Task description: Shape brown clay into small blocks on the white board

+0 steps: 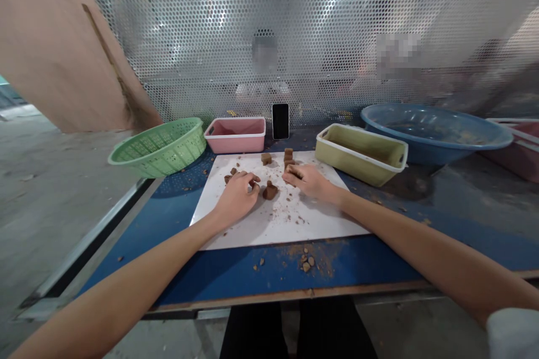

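Note:
On a white board (236, 233) lie several brown, clay-like pieces and many crumbs. My left hand (238, 196) rests at the board's left side, its fingers loosely curled with a gap between thumb and forefinger; nothing shows in that gap. Small brown bits (228, 178) lie just beyond it, partly hidden by the hand. Between my hands sits a brown lump with a knob on top (270, 192). My right hand (311, 180) pinches a brown clay piece (288, 168), mostly covered by the fingers. Close behind stands a blocky brown piece (288, 153), and left of it another brown piece (266, 159).
Behind the board stand a pink basket (242, 143), a phone (281, 122) and an olive-green basket (357, 157). A green colander (168, 151) is at left, a blue basin (421, 148) at right. A perforated metal panel (315, 39) rises behind. Small stones (307, 262) lie near the front edge.

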Demonstrator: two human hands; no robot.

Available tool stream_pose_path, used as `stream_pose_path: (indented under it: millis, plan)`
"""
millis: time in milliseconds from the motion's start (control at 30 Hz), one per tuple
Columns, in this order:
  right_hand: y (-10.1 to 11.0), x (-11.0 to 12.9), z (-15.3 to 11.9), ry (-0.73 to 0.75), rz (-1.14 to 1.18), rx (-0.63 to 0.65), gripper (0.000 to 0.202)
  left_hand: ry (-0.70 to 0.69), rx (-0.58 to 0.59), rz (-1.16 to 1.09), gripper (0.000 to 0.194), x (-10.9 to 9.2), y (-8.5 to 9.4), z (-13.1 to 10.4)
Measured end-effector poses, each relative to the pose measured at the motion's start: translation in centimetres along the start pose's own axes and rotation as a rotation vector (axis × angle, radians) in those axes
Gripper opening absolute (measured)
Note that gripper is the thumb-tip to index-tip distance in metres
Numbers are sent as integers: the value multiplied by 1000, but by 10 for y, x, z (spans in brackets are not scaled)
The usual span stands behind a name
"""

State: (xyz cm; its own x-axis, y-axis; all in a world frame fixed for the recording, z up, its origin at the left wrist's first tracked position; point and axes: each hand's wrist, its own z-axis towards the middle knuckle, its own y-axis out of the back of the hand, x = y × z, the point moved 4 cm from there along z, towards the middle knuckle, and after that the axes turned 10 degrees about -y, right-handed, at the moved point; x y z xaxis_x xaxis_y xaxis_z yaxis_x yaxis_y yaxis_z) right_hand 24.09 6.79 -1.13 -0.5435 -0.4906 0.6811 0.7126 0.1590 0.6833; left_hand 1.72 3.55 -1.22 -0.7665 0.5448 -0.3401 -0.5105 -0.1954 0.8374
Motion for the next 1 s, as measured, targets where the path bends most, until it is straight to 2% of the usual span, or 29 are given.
stream_pose_path:
  millis: [133, 300, 567, 767, 933, 1000]
  plan:
    - [-5, -2, 2, 21, 158, 17, 17, -1, -7, 0, 21, -1, 1, 0]
    - [-9, -7, 3, -7, 237, 44, 20, -6, -10, -7, 20, -1, 1, 0]
    - [-6, -5, 2, 16, 172, 19, 17, -7, -20, -5, 19, 0, 0, 0]
    - [-6, -1, 2, 187, -21, 12, 16, -7, -8, 0, 20, -1, 1, 0]
    - [-15, -7, 2, 119, -129, 39, 20, -10, 0, -13, 21, -1, 0, 0]
    - [-19, -8, 2, 147, -145, 49, 16, -17, 6, -18, 21, -1, -1, 0]
